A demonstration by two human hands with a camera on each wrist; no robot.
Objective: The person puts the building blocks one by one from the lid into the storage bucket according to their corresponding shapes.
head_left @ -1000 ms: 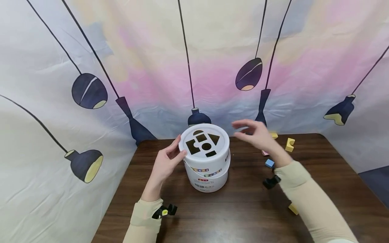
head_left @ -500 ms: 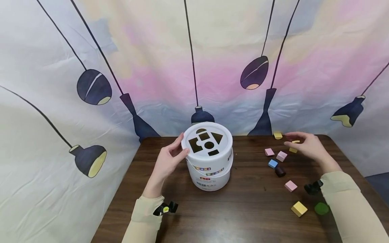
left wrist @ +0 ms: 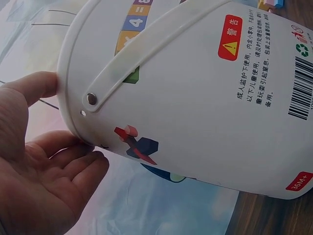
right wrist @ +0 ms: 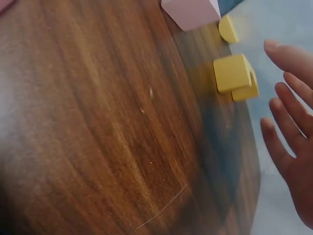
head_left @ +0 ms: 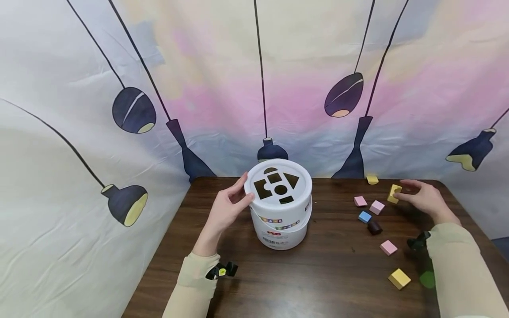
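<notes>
A white bucket (head_left: 278, 236) stands on the table with its handle down. Its lid (head_left: 260, 174) has several cut-out shapes, among them a circle, a triangle and squares. My left hand (head_left: 223, 208) is at the lid's left rim; in the left wrist view its thumb and index finger touch the edge, wide apart, the other fingers loosely bent. On the right my right hand (head_left: 430, 203) is beside a yellow notched block (head_left: 394, 194). From the right wrist view, its fingers (right wrist: 288, 115) are spread and relaxed, with a gap between them and that block.
Scattered at the right are pink blocks (head_left: 377, 207), a blue block (head_left: 364, 217), a dark cylinder (head_left: 374, 228), a yellow half-round block (head_left: 372, 179), a yellow cube (head_left: 399, 278) and a green piece (head_left: 427, 279). A lamp-patterned cloth (head_left: 222, 88) hangs behind the table.
My right hand has moved right, away from the bucket, to the notched yellow block. The left hand has stayed at the lid's rim. The whole scene has shifted rightward in the head view.
</notes>
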